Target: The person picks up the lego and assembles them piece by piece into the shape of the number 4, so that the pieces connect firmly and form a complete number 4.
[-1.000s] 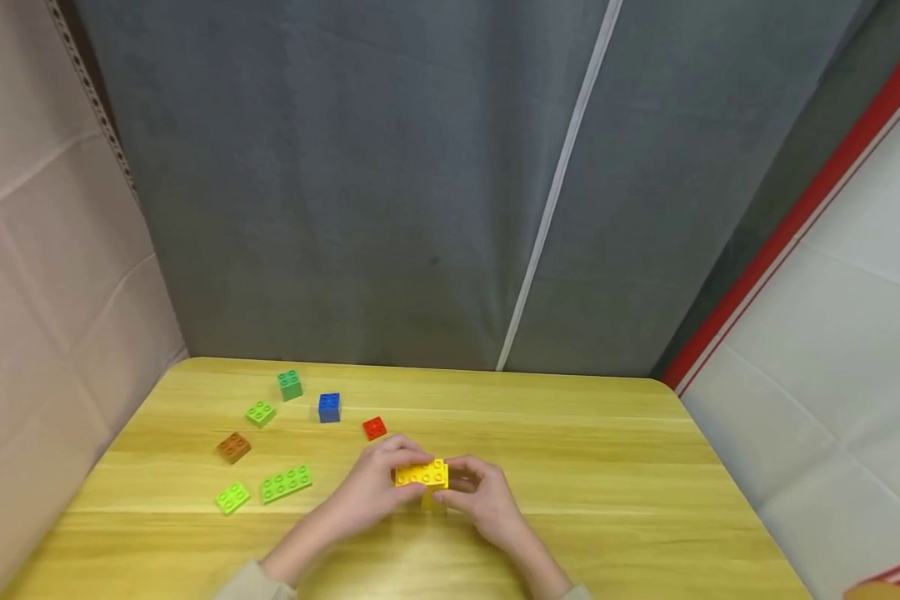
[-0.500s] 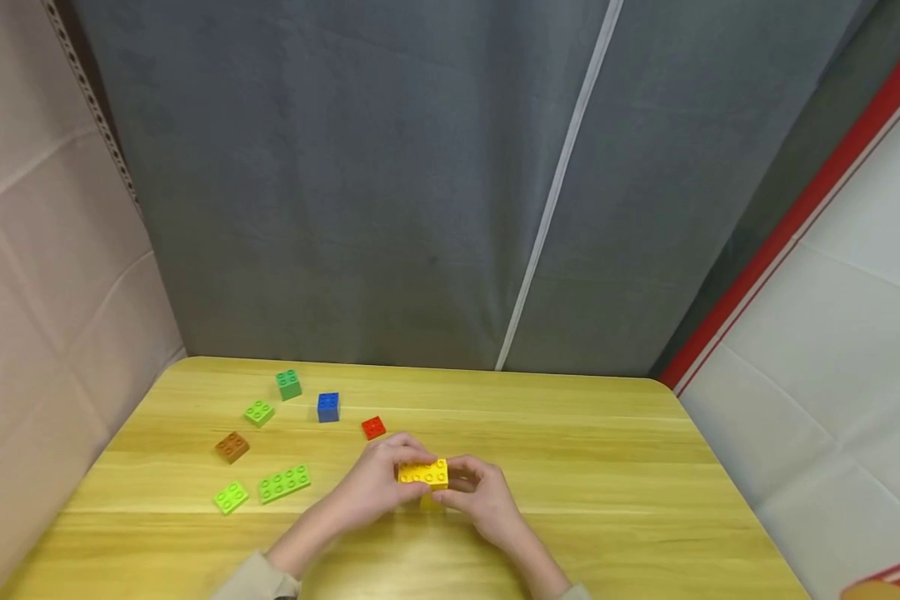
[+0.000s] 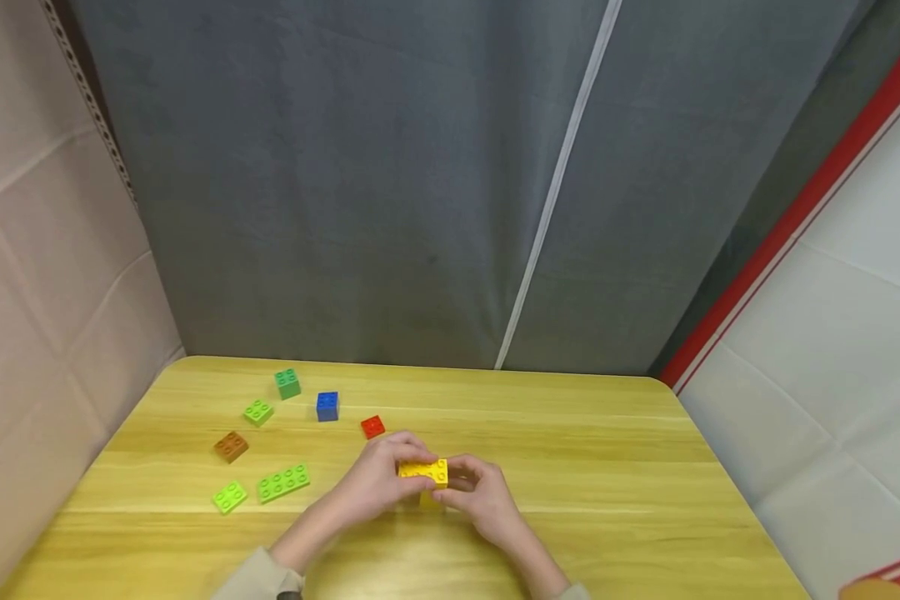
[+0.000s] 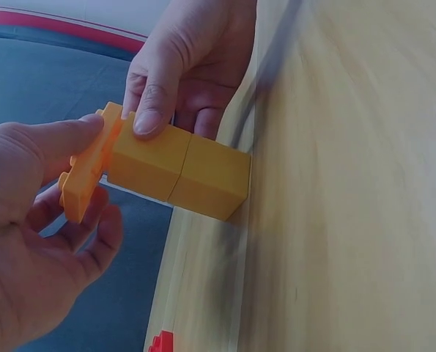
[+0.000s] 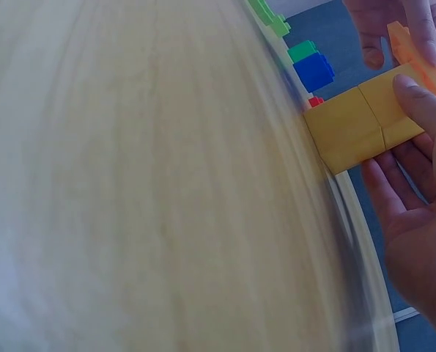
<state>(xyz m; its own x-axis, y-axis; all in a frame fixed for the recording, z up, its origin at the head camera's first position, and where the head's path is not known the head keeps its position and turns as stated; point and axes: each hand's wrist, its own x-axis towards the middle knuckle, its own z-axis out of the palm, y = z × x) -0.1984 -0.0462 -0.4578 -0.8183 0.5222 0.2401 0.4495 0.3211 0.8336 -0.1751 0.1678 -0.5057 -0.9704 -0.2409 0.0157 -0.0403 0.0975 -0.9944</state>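
Note:
A flat yellow toy brick (image 3: 438, 472), studs upward, lies over a stack of two yellow block bricks (image 4: 177, 172) standing on the table. My left hand (image 3: 378, 477) pinches the flat brick between thumb and fingers from the left. From the other side, my right hand (image 3: 486, 502) grips the upper block, its thumb on the near face. In the left wrist view the flat brick (image 4: 86, 172) looks orange and overhangs the stack. A narrow gap shows along part of the joint, so I cannot tell whether it is seated.
Left on the wooden table (image 3: 607, 483) lie loose bricks: red (image 3: 372, 427), blue (image 3: 327, 407), dark green (image 3: 287, 384), brown (image 3: 231, 447), a long light green one (image 3: 283, 483) and two small light green ones (image 3: 258, 412). A grey curtain (image 3: 345, 183) hangs behind the table.
My left hand has edged slightly right along the flat brick, covering more of its studs. The right hand stays in nearly the same place, and the loose bricks lie as before.

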